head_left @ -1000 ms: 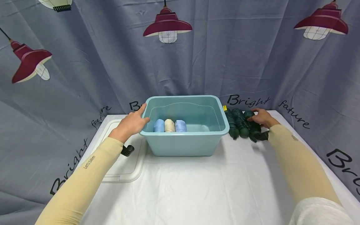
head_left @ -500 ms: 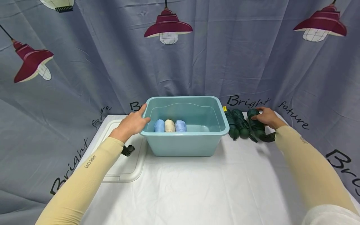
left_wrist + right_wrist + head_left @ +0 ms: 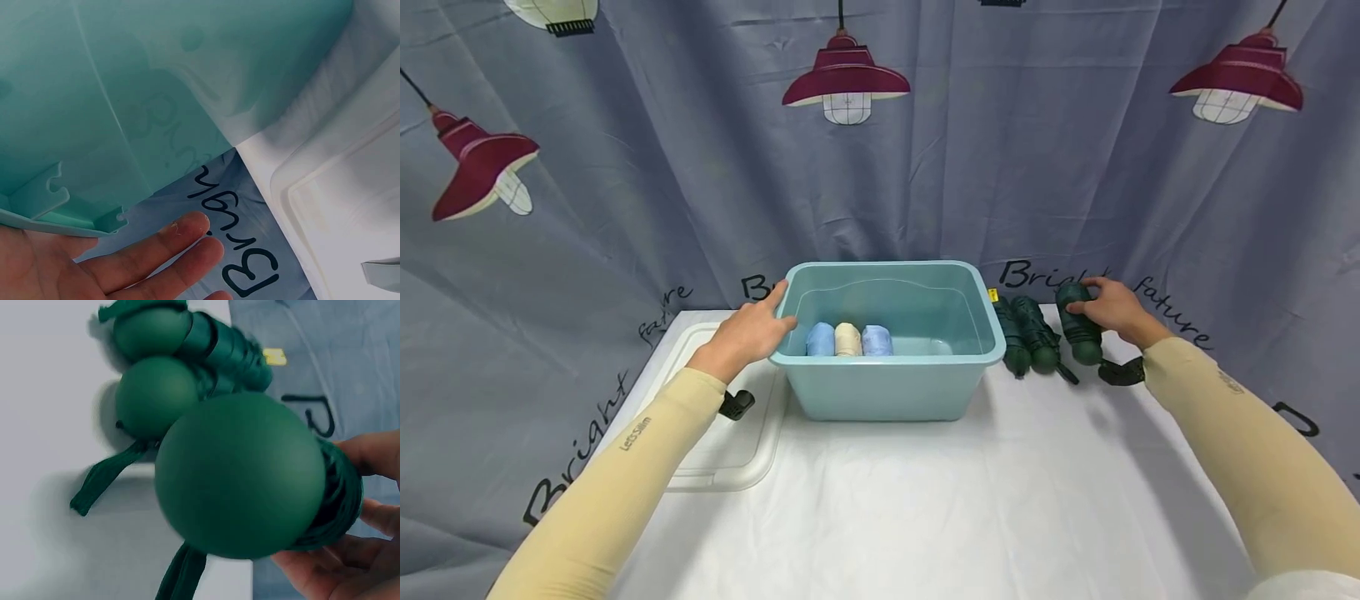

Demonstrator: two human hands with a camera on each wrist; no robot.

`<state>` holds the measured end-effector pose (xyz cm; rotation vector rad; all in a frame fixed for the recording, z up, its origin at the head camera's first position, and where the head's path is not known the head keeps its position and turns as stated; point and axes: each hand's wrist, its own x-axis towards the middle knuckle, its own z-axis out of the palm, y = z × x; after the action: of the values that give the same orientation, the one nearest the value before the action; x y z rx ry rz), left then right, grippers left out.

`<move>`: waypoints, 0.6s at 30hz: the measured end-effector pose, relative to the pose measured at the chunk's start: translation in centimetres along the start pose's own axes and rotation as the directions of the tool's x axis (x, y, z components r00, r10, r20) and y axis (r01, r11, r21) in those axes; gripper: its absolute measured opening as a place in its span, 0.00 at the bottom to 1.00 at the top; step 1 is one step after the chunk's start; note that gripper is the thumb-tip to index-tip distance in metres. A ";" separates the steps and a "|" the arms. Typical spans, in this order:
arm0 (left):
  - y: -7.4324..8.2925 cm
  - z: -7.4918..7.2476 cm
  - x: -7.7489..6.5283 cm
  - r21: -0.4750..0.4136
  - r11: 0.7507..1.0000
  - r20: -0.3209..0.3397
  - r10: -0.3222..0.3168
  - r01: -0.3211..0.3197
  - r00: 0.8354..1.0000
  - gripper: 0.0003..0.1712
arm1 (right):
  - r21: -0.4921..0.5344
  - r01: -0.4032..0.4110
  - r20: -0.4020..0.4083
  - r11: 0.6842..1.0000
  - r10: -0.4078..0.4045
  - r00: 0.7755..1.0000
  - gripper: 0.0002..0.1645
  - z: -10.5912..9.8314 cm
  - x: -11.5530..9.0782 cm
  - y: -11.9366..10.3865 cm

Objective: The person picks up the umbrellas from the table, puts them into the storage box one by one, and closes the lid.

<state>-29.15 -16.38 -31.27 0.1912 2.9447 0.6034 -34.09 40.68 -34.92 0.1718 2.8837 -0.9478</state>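
Note:
My right hand (image 3: 1116, 310) grips a dark green bundle (image 3: 1078, 323) around its upper part, beside the back right of the table. This bundle has a smooth domed end, cord-like wrapping and a dangling dark strap; up close, the dome (image 3: 240, 475) fills the middle of the right wrist view. Two similar green bundles (image 3: 1036, 333) lie side by side left of it, against the bin. At the left rim of the pale teal bin (image 3: 883, 392) rests my left hand (image 3: 745, 337), thumb over the rim. Its other fingers (image 3: 181, 231) extend fairly straight outside the wall.
Two blue rolls and a cream roll (image 3: 847, 340) stand in a row inside the bin's left half. A white lid (image 3: 730, 450) lies flat under my left forearm. Behind the white-covered table (image 3: 910, 508) hangs a grey-blue curtain (image 3: 722, 167) with printed lamps.
My right hand has moved right with the green bundle, separating it from the other two and lifting it, its shadow now apart below. The left hand stays at the bin's rim.

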 end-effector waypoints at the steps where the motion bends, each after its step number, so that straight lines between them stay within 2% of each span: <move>1: 0.0 0.0 0.0 -0.001 1.000 0.001 -0.001 0.001 1.000 0.45 | -0.003 0.008 -0.001 1.000 -0.008 1.000 0.50 -0.1 -0.2 -0.4; 9: 0.0 0.1 -0.2 0.006 1.000 0.001 -0.004 0.004 1.000 0.45 | -0.011 0.096 0.001 0.995 -0.096 0.995 0.49 -1.0 -1.6 -4.4; 18: 0.0 0.1 -0.1 0.009 1.000 -0.008 0.004 -0.004 1.000 0.45 | 0.013 0.135 0.032 0.991 -0.135 0.990 0.50 -1.7 -3.5 -10.0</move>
<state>-29.00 -16.32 -31.33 0.1958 2.9558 0.5926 -32.15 33.45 -27.29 -0.0388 2.8914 -0.9783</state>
